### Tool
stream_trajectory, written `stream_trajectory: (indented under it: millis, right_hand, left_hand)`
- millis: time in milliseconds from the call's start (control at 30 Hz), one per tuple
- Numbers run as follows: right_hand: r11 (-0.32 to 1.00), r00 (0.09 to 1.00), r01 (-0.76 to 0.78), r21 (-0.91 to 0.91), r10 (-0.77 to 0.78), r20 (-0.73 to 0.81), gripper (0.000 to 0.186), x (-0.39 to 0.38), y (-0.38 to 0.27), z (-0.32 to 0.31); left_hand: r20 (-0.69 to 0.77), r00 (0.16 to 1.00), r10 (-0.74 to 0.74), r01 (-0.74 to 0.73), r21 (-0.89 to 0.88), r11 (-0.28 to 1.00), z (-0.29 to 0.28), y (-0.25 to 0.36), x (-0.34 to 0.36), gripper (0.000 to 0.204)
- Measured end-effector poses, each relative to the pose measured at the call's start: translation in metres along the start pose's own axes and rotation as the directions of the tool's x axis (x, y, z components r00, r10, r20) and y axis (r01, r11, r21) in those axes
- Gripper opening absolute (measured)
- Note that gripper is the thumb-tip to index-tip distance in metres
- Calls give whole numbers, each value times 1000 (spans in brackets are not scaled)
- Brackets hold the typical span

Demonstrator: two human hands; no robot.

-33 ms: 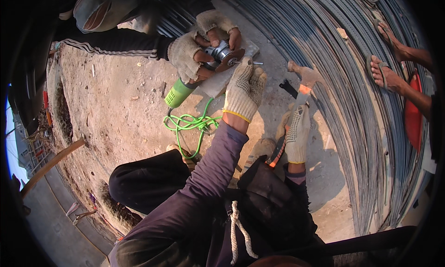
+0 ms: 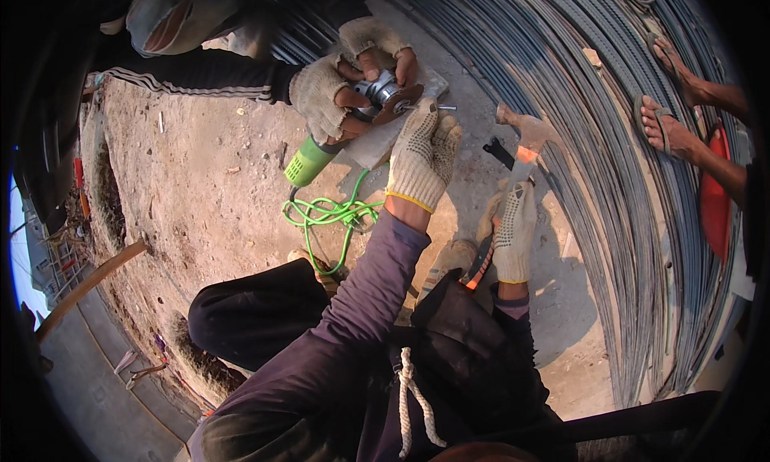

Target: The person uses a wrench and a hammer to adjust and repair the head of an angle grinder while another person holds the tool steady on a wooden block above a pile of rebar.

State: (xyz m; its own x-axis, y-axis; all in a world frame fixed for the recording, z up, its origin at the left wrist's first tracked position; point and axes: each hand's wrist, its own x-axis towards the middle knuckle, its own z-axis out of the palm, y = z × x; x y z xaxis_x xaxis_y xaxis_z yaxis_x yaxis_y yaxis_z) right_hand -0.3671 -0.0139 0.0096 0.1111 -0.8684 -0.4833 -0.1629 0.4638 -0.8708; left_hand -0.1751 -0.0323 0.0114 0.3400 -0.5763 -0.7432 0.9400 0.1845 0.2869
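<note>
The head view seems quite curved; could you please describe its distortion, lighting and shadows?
Head view: fisheye distortion bows the long grey metal bars, and the corners are black; head view: warm sunlight brightens the brown dirt ground, while a dark shadow lies beside the off-white-gloved right hand.

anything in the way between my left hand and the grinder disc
Nothing visible: your left hand is right beside the brown disc, with a thin metal rod showing there. A co-worker's gloved hand grips the grinder on the disc's other side.
</note>
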Motion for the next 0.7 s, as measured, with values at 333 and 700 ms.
stream_trajectory:
  millis: [333,700]
  right_hand:
    - [991,996,-76,108,71,47,32,-3,0,2]
    - [996,996,38,82,-45,83,28,-6,-40,22]
  left_hand:
    - [58,998,15,-13,-26,1000,2,7,5,16]
    - [98,995,-8,16,-76,997,3,8,6,15]
